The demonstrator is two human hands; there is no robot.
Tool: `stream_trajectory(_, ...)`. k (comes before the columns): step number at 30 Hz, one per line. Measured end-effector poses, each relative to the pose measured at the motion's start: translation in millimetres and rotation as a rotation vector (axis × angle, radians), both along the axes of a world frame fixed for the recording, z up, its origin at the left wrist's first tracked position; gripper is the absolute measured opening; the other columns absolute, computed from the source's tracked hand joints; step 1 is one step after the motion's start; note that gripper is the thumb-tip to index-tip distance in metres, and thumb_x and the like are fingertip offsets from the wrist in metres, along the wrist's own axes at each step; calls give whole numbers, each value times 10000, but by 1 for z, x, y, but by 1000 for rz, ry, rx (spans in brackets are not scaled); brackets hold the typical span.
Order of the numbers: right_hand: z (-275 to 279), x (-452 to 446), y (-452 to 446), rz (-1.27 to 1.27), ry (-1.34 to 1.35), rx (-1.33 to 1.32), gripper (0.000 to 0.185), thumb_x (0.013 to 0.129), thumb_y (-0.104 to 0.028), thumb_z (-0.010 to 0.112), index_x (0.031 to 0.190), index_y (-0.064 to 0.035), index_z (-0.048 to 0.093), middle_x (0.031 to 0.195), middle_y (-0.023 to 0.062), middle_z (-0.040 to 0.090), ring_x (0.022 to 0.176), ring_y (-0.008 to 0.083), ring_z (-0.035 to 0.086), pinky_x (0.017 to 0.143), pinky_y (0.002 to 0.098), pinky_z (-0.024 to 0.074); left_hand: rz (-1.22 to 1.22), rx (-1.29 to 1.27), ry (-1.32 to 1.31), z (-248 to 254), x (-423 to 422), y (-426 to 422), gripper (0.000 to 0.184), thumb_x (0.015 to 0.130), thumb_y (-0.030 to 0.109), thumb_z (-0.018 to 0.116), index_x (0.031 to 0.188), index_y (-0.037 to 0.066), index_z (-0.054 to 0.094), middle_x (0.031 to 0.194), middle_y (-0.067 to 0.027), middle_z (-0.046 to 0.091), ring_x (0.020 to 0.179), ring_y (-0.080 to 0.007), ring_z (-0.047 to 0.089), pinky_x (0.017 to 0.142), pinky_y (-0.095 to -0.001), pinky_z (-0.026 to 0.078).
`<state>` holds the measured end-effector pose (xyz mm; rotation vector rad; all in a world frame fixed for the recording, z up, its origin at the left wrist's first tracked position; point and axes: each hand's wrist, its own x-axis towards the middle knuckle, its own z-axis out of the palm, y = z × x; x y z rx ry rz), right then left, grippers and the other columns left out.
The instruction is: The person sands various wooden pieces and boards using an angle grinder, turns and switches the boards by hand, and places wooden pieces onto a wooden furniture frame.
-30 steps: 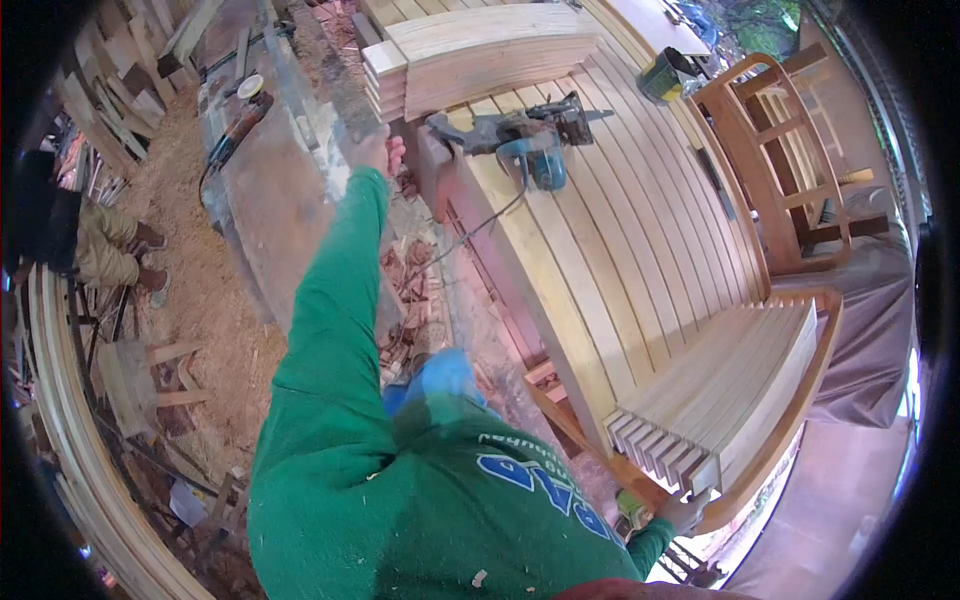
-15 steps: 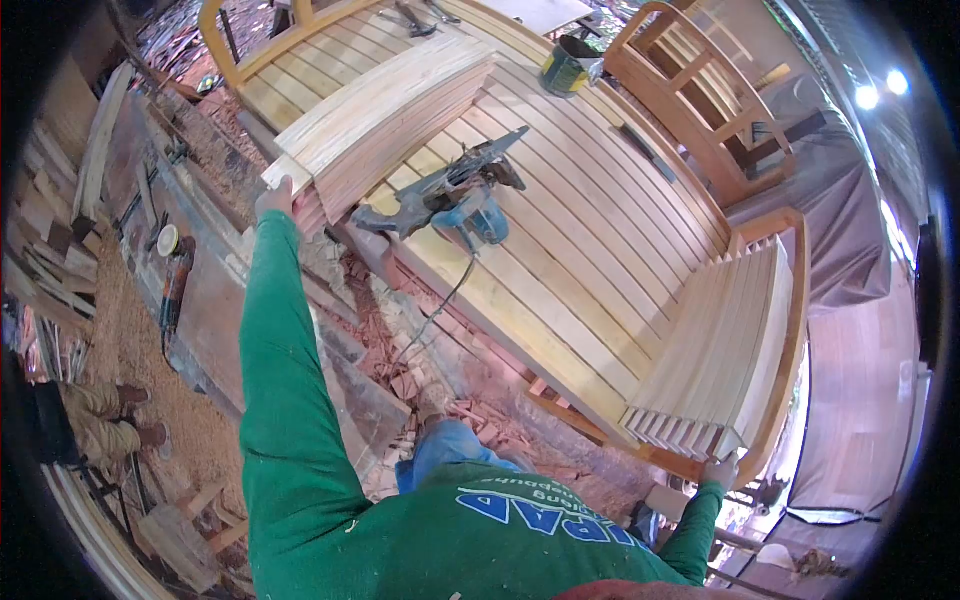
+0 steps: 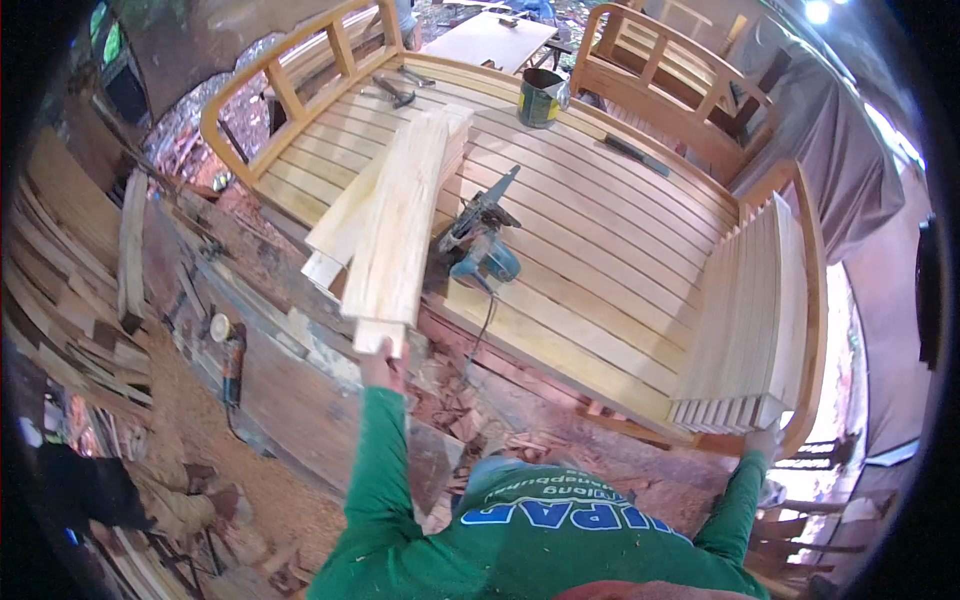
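My left hand is closed on the narrow near end of a pale wooden board, which lies askew over other boards on a slatted wooden bench. My right hand grips the near end of the outermost board in a row of boards standing on edge against the bench's right armrest. Its fingertips are partly hidden. Between the hands, near the bench's front edge, a blue corded power tool with a long dark metal part rests on the slats.
A green-and-yellow can, a dark hand saw and a hammer sit towards the bench's back. At left, an angle grinder lies on a worn work surface. Another person's legs show at lower left. Wood scraps cover the floor.
My left hand has swung the top board's near end rightward, so it now lies crosswise over the boards beneath. My right hand stays at the row's end. The camera view has turned.
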<state>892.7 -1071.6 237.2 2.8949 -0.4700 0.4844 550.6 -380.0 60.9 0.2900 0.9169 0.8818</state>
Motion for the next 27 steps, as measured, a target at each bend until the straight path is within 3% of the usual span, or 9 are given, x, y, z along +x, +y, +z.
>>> stream_trajectory(2, 24, -10, 54, 58, -48, -120, 684, 798, -146, 714, 1447, -25, 535, 1424, 258, 572, 1350, 449, 518, 1147, 525, 425, -40, -69, -82, 1, -10, -32, 213, 1019, 41, 634, 1229, 13, 613, 1147, -126, 686, 1017, -248, 695, 895, -431, 666)
stream_trajectory(5, 4, -1, 127, 462, -173, 318, 571, 785, -130, 757, 1331, -39, 618, 1327, 241, 641, 1290, 437, 564, 1097, 513, 460, -79, -140, -140, 14, -18, -65, 206, 1011, 39, 642, 1213, 10, 612, 1154, -137, 682, 1010, -258, 693, 934, -446, 650)
stream_trajectory(10, -55, -53, 369, 1031, 719, 1238, 357, 932, -251, 781, 1171, -4, 683, 995, 54, 718, 929, 157, 681, 874, 348, 570, -189, -79, -218, 62, -9, -106, 281, 992, 46, 664, 1258, -9, 592, 1162, -135, 676, 1005, -267, 688, 938, -416, 634)
stream_trajectory(13, -59, -109, 483, 825, 1292, 1267, 547, 999, -286, 703, 1431, 7, 539, 1311, 99, 657, 1162, 194, 651, 970, 378, 558, -128, -42, -166, 93, 7, -135, 343, 976, 58, 680, 1302, -7, 595, 1171, -128, 691, 989, -259, 700, 855, -383, 629)
stream_trajectory(16, -82, -127, 563, 740, 1527, 1913, 653, 979, -314, 733, 1462, 43, 478, 1317, 177, 658, 1153, 276, 665, 1001, 443, 560, -184, -160, -104, 102, 9, -161, 383, 937, 76, 728, 1301, 18, 625, 1173, -128, 713, 990, -246, 718, 813, -357, 618)
stream_trajectory(17, -50, -148, 571, 777, 1461, 1762, 570, 1015, -251, 663, 1471, 32, 473, 1400, 200, 615, 1245, 339, 629, 1076, 495, 529, -132, -181, -179, 91, 14, -171, 382, 926, 87, 746, 1285, 21, 634, 1153, -123, 713, 972, -243, 716, 818, -373, 619)
stream_trajectory(20, -81, -97, 616, 587, 2086, 1631, 549, 1022, -223, 605, 1490, 21, 453, 1465, 217, 579, 1326, 385, 586, 1133, 518, 490, 31, -220, -313, 81, 28, -180, 336, 915, 93, 766, 1229, 42, 659, 1100, -110, 713, 937, -240, 712, 817, -417, 622)
stream_trajectory(24, -75, -107, 630, 804, 1768, 1388, 523, 996, -217, 633, 1431, 43, 502, 1358, 219, 634, 1221, 379, 644, 1077, 523, 528, -46, -154, -453, 60, 15, -184, 289, 938, 226, 784, 1164, 83, 674, 1023, -86, 702, 934, -246, 710, 789, -456, 622)
stream_trajectory(27, -51, -125, 636, 856, 1444, 1202, 415, 942, -142, 669, 1301, 51, 595, 1284, 189, 677, 1161, 346, 673, 1015, 505, 557, -530, -31, -345, 24, 2, -185, 413, 1024, 403, 663, 1311, 106, 651, 1201, -101, 698, 996, -201, 707, 758, -358, 611)
